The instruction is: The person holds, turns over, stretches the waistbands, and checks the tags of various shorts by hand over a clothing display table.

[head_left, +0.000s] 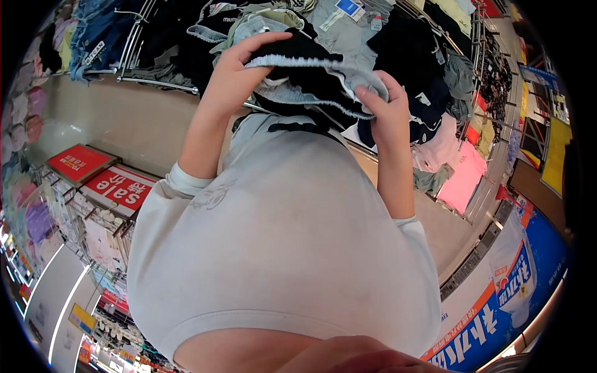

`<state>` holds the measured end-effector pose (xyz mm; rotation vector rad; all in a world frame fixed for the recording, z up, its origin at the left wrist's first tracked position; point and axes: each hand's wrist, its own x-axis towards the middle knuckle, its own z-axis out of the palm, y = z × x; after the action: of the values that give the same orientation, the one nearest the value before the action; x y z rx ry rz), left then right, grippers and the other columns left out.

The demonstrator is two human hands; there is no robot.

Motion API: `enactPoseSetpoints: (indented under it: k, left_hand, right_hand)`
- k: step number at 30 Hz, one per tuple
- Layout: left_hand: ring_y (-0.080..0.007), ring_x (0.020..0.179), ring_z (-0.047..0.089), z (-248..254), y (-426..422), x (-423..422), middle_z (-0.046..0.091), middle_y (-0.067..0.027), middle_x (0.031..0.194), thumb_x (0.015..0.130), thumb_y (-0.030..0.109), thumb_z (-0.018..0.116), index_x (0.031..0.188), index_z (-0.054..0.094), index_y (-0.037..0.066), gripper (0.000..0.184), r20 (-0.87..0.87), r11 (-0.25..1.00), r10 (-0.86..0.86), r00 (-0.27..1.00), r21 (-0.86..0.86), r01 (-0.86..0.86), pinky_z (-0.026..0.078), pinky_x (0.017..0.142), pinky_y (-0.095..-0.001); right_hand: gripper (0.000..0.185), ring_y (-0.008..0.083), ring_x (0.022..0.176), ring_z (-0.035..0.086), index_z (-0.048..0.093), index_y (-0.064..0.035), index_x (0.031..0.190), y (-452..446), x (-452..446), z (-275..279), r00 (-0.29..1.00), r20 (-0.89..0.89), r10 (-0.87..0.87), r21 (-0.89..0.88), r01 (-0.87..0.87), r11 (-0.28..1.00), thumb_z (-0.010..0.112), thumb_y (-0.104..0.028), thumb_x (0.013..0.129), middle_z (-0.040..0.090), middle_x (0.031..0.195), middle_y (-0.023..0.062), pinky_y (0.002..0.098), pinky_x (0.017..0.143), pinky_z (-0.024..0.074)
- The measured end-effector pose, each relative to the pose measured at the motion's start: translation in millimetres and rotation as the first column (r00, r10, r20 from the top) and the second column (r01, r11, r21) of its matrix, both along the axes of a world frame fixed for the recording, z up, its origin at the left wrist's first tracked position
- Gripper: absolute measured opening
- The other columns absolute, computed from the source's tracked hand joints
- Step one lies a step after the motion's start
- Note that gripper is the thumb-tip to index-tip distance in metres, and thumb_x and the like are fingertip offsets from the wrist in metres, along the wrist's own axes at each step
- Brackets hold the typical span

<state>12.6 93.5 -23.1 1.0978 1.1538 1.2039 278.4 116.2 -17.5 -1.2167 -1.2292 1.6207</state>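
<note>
A black garment with a light grey gathered edge is stretched between both hands, above the heap of clothes. My left hand holds it at one end, with the fingers over the black cloth and the thumb hidden behind the edge. At the other end, my right hand pinches the grey edge between thumb and fingers. The band hangs partly open, so some of the inside shows. Below the hands is the person's light grey shirt.
Folded and heaped clothes, among them grey shorts with tags and a pink garment, lie on a metal rack. Red sale signs stand at the left. A blue and white printed banner is at the lower right.
</note>
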Motion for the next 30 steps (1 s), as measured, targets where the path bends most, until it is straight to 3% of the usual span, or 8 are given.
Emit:
enactPoseSetpoints:
  k: [1,3,4,12,21,26,29,30]
  left_hand:
    - [-0.0117,0.102,0.059,-2,2,-3,0.065,-0.0028,0.107,0.081,-0.008,0.055,0.12,0.064,0.004,0.043,0.006,1.0,0.001,1.0,0.0,-0.001,0.045,0.091,-0.024]
    - [-0.0138,0.101,0.06,-11,6,-9,0.065,-0.0051,0.109,0.074,-0.013,0.051,0.118,0.064,0.003,0.049,0.014,0.983,0.084,0.996,0.164,-0.085,0.045,0.092,-0.0239]
    - [-0.0152,0.102,0.06,-18,9,-9,0.063,-0.0067,0.11,0.071,-0.014,0.048,0.117,0.064,0.002,0.052,-0.063,0.954,0.145,0.987,0.275,-0.123,0.044,0.093,-0.0239]
    - [-0.0154,0.106,0.058,-27,13,-11,0.059,-0.0066,0.114,0.075,-0.016,0.049,0.119,0.061,0.0,0.048,0.057,0.916,0.232,0.971,0.323,-0.238,0.043,0.095,-0.0243]
    - [-0.0148,0.111,0.056,-37,16,-22,0.058,-0.0073,0.119,0.083,-0.012,0.055,0.124,0.056,-0.001,0.042,0.14,0.901,0.2,0.97,0.363,-0.239,0.042,0.098,-0.0247]
    - [-0.0143,0.113,0.054,-39,16,-23,0.056,-0.008,0.122,0.085,-0.013,0.053,0.124,0.054,-0.003,0.041,0.181,0.874,0.22,0.959,0.4,-0.276,0.041,0.099,-0.0251]
    - [-0.0141,0.105,0.056,-40,20,-29,0.059,-0.0083,0.117,0.088,-0.005,0.058,0.127,0.052,0.0,0.039,0.147,0.836,0.312,0.939,0.427,-0.345,0.044,0.093,-0.025]
    - [-0.0141,0.105,0.057,-41,24,-34,0.06,-0.0084,0.116,0.088,-0.005,0.059,0.127,0.052,0.0,0.039,0.081,0.804,0.429,0.9,0.419,-0.422,0.044,0.093,-0.0252]
  right_hand:
    - [0.018,0.0076,0.071,0.052,0.066,-0.0015,0.096,-2,-3,1,1.0,0.006,0.001,0.0,-0.001,1.0,0.071,-0.003,0.079,0.06,0.081,-0.0004,0.0216,0.069,0.0426]
    - [0.021,0.0098,0.075,0.053,0.063,-0.0018,0.094,-6,-9,-1,0.95,0.287,-0.123,0.392,0.001,0.92,0.066,0.006,0.075,0.06,0.086,0.001,0.0223,0.071,0.0423]
    - [0.028,0.0134,0.08,0.053,0.061,-0.0017,0.094,-7,-7,-6,0.934,0.321,-0.155,0.468,-0.015,0.883,0.059,0.012,0.07,0.058,0.089,0.003,0.0235,0.075,0.0422]
    - [0.034,0.0175,0.085,0.053,0.059,-0.0007,0.095,-24,-24,-21,0.865,0.359,-0.351,0.527,0.122,0.841,0.053,0.013,0.064,0.054,0.087,0.0066,0.0253,0.079,0.0419]
    - [0.028,0.0157,0.081,0.055,0.058,0.0007,0.095,-41,-39,-29,0.799,0.382,-0.464,0.572,0.19,0.798,0.054,0.013,0.07,0.054,0.089,0.0074,0.0242,0.076,0.0437]
    - [0.027,0.0145,0.085,0.055,0.057,0.0016,0.097,-41,-39,-39,0.773,0.319,-0.549,0.56,0.314,0.767,0.053,0.013,0.073,0.054,0.091,0.0066,0.025,0.08,0.0441]
    - [0.026,0.015,0.088,0.055,0.058,0.0013,0.098,-37,-34,-37,0.703,0.351,-0.618,0.664,0.278,0.694,0.053,0.011,0.074,0.054,0.091,0.0075,0.026,0.081,0.0444]
    - [0.029,0.0157,0.087,0.055,0.059,0.0011,0.098,-32,-24,-35,0.622,0.415,-0.664,0.724,0.215,0.655,0.052,0.011,0.072,0.054,0.091,0.0076,0.0272,0.081,0.0448]
